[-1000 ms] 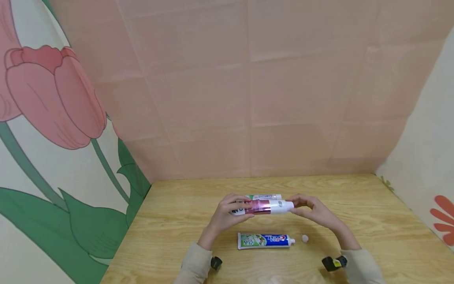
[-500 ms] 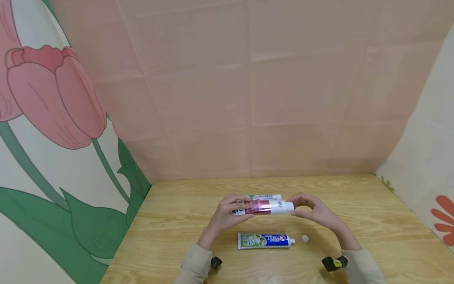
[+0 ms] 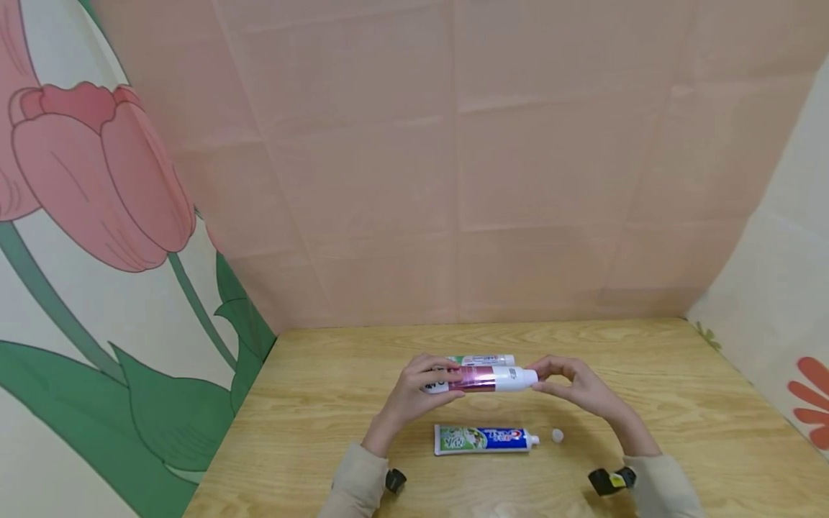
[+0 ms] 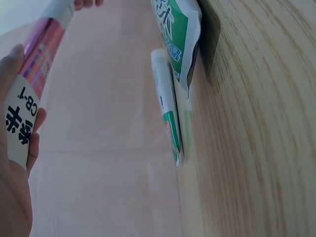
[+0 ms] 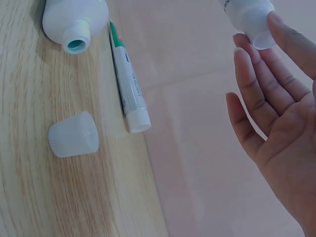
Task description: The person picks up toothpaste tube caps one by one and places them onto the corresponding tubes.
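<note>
My left hand point(image 3: 414, 388) grips a pink and white toothpaste tube point(image 3: 476, 378) and holds it level above the table. Its white cap point(image 3: 531, 377) points right, where my right hand point(image 3: 578, 386) pinches it between thumb and fingertips. In the right wrist view the thumb lies against one side of the cap point(image 5: 262, 40), with fingers on the other. Below, a green and blue toothpaste tube point(image 3: 482, 439) lies on the table, its nozzle uncovered. Beside that nozzle stands a loose white cap point(image 3: 558, 435).
Behind the held tube lies another toothpaste tube point(image 3: 492, 359), white and green with its cap on, partly hidden in the head view. The wooden table point(image 3: 324, 360) ends at a pink sheet point(image 3: 388, 273). Flowered panels stand on both sides.
The held tube has turned a little and shifted slightly to the right, with the right fingers still at its cap. Both arms and the things on the table stay in place.
</note>
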Demonstrator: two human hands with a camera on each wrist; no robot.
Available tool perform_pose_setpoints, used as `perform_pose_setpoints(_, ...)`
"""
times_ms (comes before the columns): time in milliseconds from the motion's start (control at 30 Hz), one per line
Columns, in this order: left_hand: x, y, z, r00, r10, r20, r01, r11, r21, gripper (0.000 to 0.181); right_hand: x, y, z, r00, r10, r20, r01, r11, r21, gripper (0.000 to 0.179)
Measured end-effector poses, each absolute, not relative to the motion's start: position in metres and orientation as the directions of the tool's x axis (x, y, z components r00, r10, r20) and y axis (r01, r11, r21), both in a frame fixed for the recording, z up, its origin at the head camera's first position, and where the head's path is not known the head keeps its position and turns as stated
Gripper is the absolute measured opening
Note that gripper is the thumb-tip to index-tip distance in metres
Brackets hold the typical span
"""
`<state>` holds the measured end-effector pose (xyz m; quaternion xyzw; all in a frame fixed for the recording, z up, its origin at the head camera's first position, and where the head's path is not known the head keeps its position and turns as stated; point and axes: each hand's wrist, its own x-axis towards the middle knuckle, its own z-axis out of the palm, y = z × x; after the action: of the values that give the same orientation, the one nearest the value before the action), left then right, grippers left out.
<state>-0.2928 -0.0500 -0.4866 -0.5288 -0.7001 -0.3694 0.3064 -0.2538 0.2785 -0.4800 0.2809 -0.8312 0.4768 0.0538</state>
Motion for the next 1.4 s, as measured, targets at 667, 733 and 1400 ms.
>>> perform_pose_setpoints(667, -0.290, -0.047, -0.487, -0.266, 0.567, 0.779, 0.961, 0.223, 0.166, 0.038, -0.252, 0.284, -0.478, -0.850, -0.382, 0.362, -0.517, 0.476, -0.712, 0.019)
perform_pose_setpoints(733, -0.290, -0.047, -0.487, -0.274, 0.589, 0.760, 0.958, 0.239, 0.159, 0.039, -0.253, 0.285, -0.478, -0.856, -0.377, 0.354, -0.508, 0.486, -0.711, 0.019)
perform_pose_setpoints(1400, -0.295, -0.052, -0.499, -0.518, 0.752, 0.407, 0.855, 0.442, 0.271, 0.058, -0.270, 0.299, -0.507, -0.848, -0.406, 0.340, -0.505, 0.426, -0.751, 0.020)
